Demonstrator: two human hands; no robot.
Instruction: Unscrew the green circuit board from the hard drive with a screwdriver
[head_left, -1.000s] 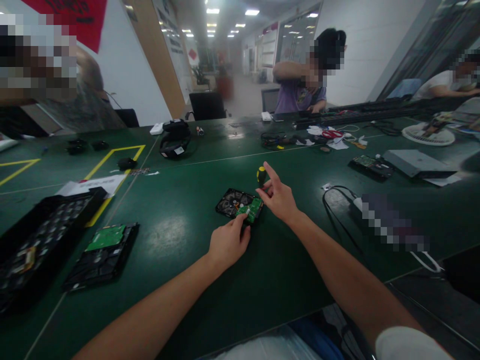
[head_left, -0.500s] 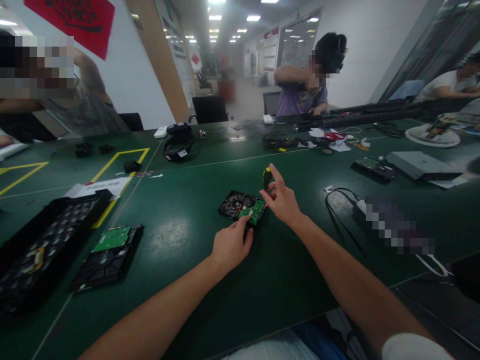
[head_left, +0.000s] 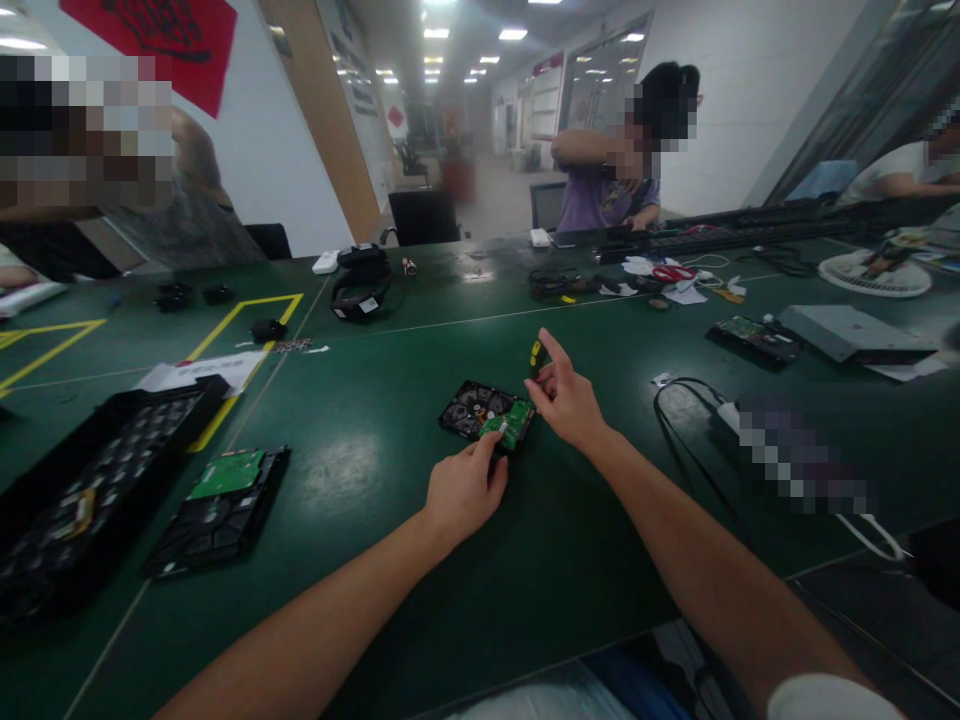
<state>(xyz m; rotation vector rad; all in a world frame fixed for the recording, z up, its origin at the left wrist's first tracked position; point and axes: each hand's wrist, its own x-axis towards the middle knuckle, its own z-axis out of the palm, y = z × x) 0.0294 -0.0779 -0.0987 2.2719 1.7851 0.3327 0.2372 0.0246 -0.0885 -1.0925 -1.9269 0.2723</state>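
A black hard drive (head_left: 466,405) with a green circuit board (head_left: 517,422) at its right side lies on the green table in front of me. My left hand (head_left: 463,488) grips its near edge, a finger resting on the board. In my right hand (head_left: 571,402), thumb and fingers are closed around a black-and-yellow screwdriver (head_left: 536,358), its handle upright above the drive's right end. The screwdriver's tip is hidden by the hand.
To the left lie a second hard drive (head_left: 217,510) and a long black tray (head_left: 105,480). Rightward are another drive (head_left: 754,340), a grey metal box (head_left: 855,332) and a cable (head_left: 679,440). A person in purple (head_left: 604,200) sits across the table.
The screwdriver's handle has turned a little, showing different yellow marks. Both hands stay at the hard drive, and the whole view has shifted slightly.
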